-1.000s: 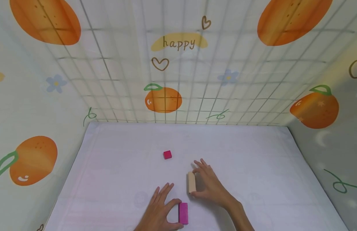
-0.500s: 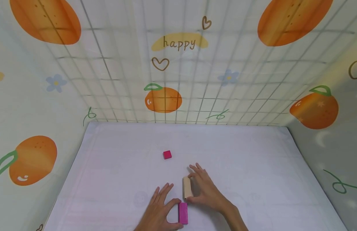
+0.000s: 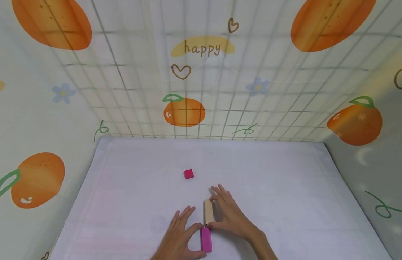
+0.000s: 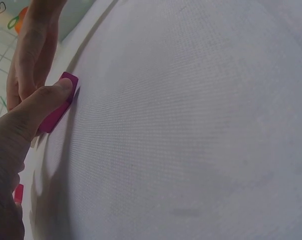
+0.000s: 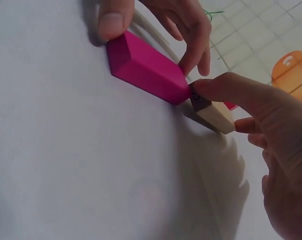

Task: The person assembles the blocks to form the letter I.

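A magenta rectangular block (image 3: 206,240) lies lengthwise near the front of the white table, and my left hand (image 3: 183,236) pinches it by its two ends between thumb and index finger. Just beyond it, my right hand (image 3: 231,218) grips a pale wooden block (image 3: 208,212) the same way, thumb at the near end. The right wrist view shows the magenta block (image 5: 148,67) and the wooden block (image 5: 216,116) almost end to end, the right thumb at the meeting point. Whether the blocks touch is hard to tell. The wooden block's near end face looks dark with a mark.
A small red block (image 3: 188,174) sits farther back on the white table (image 3: 139,162), left of the wooden block. Cloth walls printed with oranges (image 3: 184,112) and a grid enclose the table at the back and both sides.
My right hand has brought the wooden block left and nearer, from the right of the magenta block to its far end. The left hand and magenta block have stayed put.
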The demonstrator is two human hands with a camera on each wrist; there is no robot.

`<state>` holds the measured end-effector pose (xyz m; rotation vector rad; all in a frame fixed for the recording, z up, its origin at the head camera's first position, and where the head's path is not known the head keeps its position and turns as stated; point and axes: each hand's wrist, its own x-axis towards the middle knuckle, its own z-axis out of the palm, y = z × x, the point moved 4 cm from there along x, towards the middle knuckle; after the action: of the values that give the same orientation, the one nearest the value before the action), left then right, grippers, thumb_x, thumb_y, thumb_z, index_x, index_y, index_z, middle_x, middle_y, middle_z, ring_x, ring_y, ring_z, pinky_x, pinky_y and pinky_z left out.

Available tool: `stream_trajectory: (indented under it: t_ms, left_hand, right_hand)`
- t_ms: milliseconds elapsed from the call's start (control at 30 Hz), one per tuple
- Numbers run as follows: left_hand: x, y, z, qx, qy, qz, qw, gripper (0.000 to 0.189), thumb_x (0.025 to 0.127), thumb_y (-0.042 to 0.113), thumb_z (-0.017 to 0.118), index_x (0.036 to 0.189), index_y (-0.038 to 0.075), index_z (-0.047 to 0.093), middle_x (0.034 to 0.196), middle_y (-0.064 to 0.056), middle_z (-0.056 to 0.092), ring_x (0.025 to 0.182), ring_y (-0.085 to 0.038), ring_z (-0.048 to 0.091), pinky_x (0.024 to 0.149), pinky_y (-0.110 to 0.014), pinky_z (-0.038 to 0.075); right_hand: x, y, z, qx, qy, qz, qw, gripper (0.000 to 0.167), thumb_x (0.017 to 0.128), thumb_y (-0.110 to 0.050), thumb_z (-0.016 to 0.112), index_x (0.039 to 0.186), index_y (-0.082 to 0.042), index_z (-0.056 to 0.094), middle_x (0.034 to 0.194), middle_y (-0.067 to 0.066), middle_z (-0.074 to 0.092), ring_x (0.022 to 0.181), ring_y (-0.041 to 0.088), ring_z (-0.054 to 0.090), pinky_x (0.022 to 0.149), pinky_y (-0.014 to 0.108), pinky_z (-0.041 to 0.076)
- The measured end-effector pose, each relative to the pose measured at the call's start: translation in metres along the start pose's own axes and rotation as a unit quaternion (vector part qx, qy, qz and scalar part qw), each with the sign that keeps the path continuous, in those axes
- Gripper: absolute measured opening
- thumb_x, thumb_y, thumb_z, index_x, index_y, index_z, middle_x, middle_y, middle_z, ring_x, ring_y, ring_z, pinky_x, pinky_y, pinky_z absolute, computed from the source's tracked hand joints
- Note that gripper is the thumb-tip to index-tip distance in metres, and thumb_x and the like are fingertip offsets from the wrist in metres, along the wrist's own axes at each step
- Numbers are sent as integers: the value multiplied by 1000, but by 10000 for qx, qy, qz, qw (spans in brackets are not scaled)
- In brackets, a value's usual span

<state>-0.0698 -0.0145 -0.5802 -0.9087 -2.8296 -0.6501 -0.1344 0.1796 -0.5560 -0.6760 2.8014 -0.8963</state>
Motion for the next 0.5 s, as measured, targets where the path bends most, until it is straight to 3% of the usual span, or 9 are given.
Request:
stream_trajectory:
  t_ms: [233,500]
  left_hand:
    - [1,-1,0,-292,-424,-379,9980,67,73,82,61,117,30,64,159,-7,31,148,-27,22,115,-61,23]
    - [-1,-2,-1,-116,-49,-147,9998,66,72,82,62,111,29,63,157,-9,34,147,-28,26,114,-60,26]
  right_hand:
    - [0,-4,0,29,6,-120,9999,72,72,-51,84,125,-13,55,159,9,32,152,30,10,117,61,14]
    - [0,-5,2,-64,-43,-120,9999,73,73,-57,80,126,-15,54,159,9,32,152,31,10,116,62,14]
